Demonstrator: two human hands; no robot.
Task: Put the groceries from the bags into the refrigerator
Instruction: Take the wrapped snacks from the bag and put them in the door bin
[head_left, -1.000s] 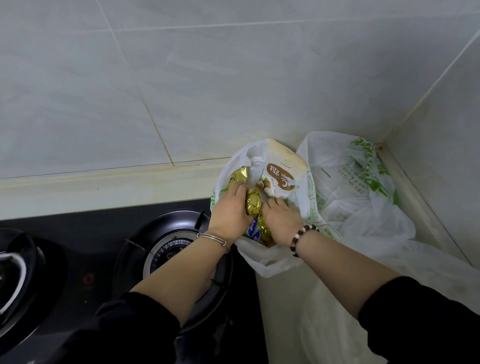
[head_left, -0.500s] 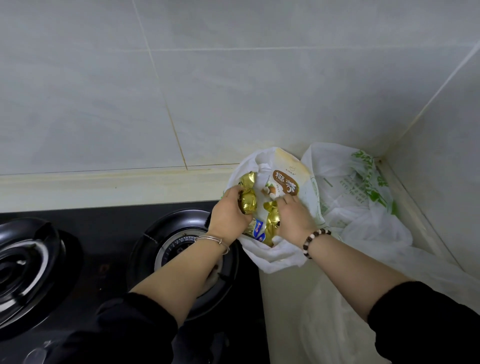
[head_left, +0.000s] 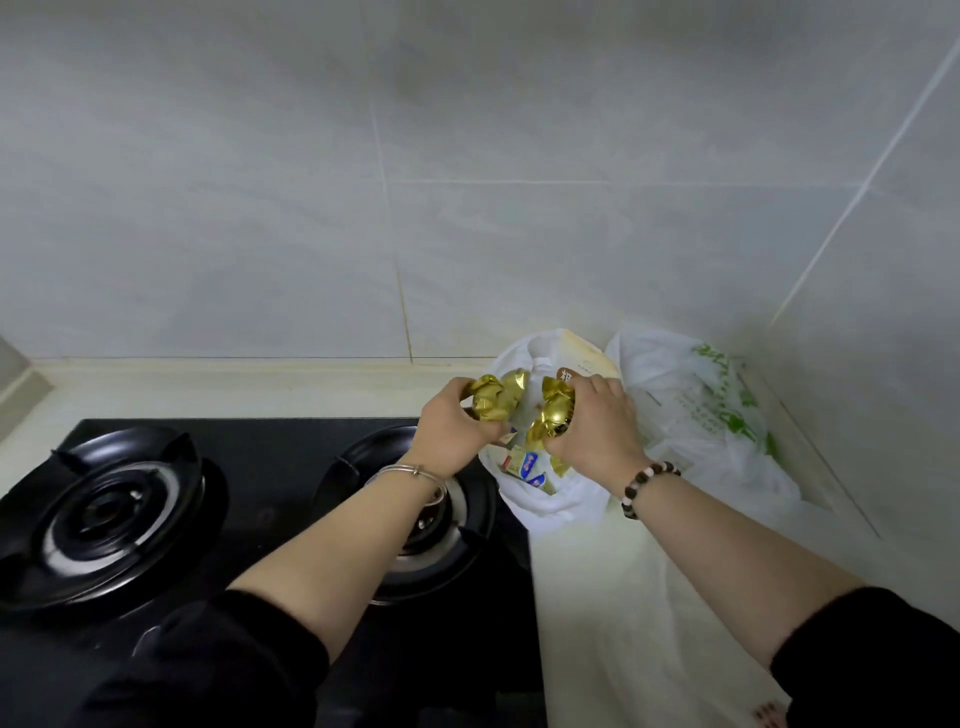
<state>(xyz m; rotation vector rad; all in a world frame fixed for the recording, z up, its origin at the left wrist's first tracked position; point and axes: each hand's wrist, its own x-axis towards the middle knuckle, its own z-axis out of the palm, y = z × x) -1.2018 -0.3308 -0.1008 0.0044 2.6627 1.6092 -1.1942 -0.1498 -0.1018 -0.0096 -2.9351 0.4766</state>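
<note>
Unloading step: left hand (head_left: 451, 431) fingers curled tight around gold-wrapped items (head_left: 496, 397), right hand (head_left: 597, 423) gripping more gold foil pieces (head_left: 555, 413), both just above the open white bag (head_left: 545, 493) on the counter right of the stove (head_left: 260, 519). Second bag (head_left: 701, 415) sits farther right. Refrigerator not in view; next move likely: carry these there.

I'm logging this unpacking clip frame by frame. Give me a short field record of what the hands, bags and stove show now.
left hand: grip closed on gold-wrapped items
right hand: grip closed on gold-wrapped pieces
open bag: white plastic, small packets still inside
second bag: white with green print, to the right
stove: black, two burners, left of the bags
refrigerator: not in view
</note>
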